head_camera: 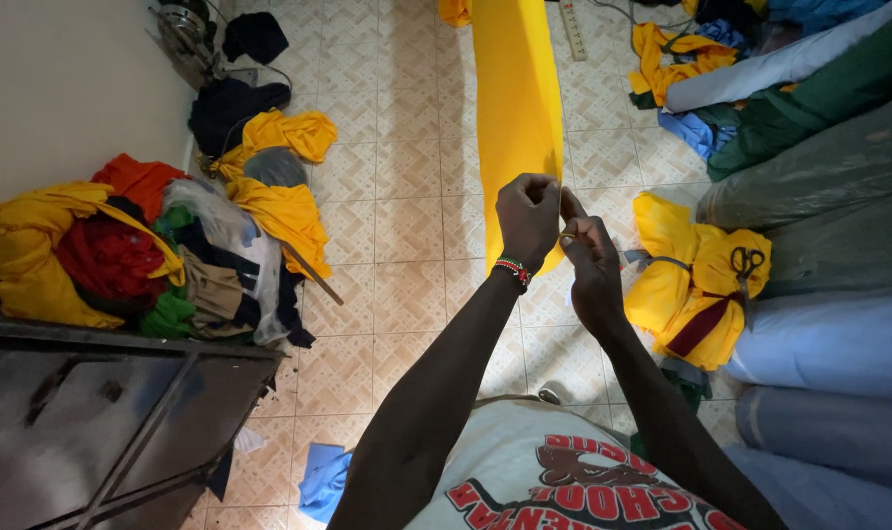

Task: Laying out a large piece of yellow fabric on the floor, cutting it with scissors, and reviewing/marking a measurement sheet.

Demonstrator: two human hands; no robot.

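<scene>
Rm: tiled floor point(406, 196), beige patterned squares; pale wall left; dark metal table point(92, 412) lower left. Cloth heaps: 1 at left point(122, 250), mixed yellow/red/green; 1 yellow pile at right w/ 1 pr scissors point(746, 263) on top. Fabric rolls point(829, 177) stacked right, approx 6. Yellow strip point(516, 108), 1, smooth, long, runs along floor up to hands. Left hand point(526, 221) & right hand point(591, 257) both pinched closed on its near end.

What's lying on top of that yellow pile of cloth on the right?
A pair of scissors lies on the yellow pile, beside a dark red strip and a grey strap. Whatever sits under the pile is hidden.
</scene>
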